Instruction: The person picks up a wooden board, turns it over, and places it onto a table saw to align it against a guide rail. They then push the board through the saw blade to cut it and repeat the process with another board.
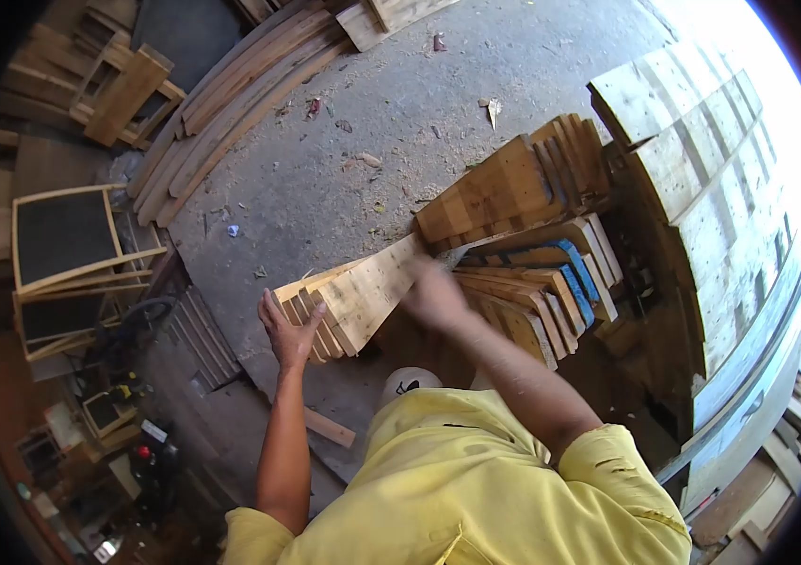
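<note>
Several pale, tapered wooden boards: unevenly stacked; between both hands
Bare left hand: fingers apart, against the wide ends
Bare right hand: near narrow ends; blurred, fingers' state cannot be told
Stack slip: boards could fan; cause, uneven edge pressure

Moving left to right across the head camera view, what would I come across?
Dark-panelled wooden frames, then the left hand at the end of some tapered boards, then the blurred right hand, then blue-edged boards, then a large planked panel.
</note>
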{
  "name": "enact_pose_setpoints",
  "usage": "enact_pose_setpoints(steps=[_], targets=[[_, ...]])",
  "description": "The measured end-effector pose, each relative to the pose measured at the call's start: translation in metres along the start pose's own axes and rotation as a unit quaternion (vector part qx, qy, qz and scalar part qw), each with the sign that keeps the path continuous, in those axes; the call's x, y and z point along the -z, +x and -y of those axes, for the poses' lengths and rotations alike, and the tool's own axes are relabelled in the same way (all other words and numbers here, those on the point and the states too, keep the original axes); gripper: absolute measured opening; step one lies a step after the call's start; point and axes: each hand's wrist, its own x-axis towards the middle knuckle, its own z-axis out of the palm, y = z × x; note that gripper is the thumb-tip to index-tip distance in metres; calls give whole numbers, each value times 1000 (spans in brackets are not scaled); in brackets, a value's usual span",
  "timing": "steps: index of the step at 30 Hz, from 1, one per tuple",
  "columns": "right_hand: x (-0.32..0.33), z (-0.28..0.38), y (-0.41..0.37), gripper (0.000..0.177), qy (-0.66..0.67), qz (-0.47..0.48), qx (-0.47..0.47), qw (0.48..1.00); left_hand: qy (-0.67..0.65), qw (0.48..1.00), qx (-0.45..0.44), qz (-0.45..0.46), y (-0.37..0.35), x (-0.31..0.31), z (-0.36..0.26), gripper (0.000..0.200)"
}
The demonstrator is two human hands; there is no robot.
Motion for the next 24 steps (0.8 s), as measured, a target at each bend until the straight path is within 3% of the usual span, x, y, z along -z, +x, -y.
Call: enact_pose_setpoints(steps=[2, 3, 5, 7, 9, 13, 15, 16, 17, 19, 21, 24], targets=[[69, -13, 19, 30, -75, -192, 48, 977, 4, 1000, -2, -19, -2, -3, -1, 117], [97, -37, 31, 25, -137, -210, 42, 967, 17, 999, -12, -36, -2, -5, -1, 116], [150, -43, 38, 36, -284, -282, 12, 916, 17, 999, -13, -46, -2, -7, -3, 116], [167, -65, 42, 54, -407, -239, -70, 879, 22, 998, -13, -55, -3, -6, -3, 115], [168, -81, 39, 58, -431, -186, -71, 880, 27, 998, -5, -50, -3, -5, -9, 115], [160, -86, 35, 57, -393, -216, -50, 893, 47, 998, 32, -27, -7, -2, -21, 113], [152, -78, 33, 49, -347, -261, -14, 901, 52, 997, 34, -34, -7, -3, -26, 114], [146, -76, 34, 35, -330, -290, 2, 898, 59, 997, 39, -41, -7, -4, -28, 114], [141, -74, 37, 35, -332, -295, 1, 896, 57, 997, 34, -42, -7, -5, -30, 114], [133, -71, 40, 29, -188, -237, -130, 944, 68, 995, 59, -34, -7, -7, -33, 113], [125, -64, 37, 30, -168, -283, -90, 940, 65, 996, 52, -38, -7, -9, -37, 113], [110, -47, 34, 30, -115, -132, -129, 976, 64, 996, 46, -43, -8, -11, -42, 112]])
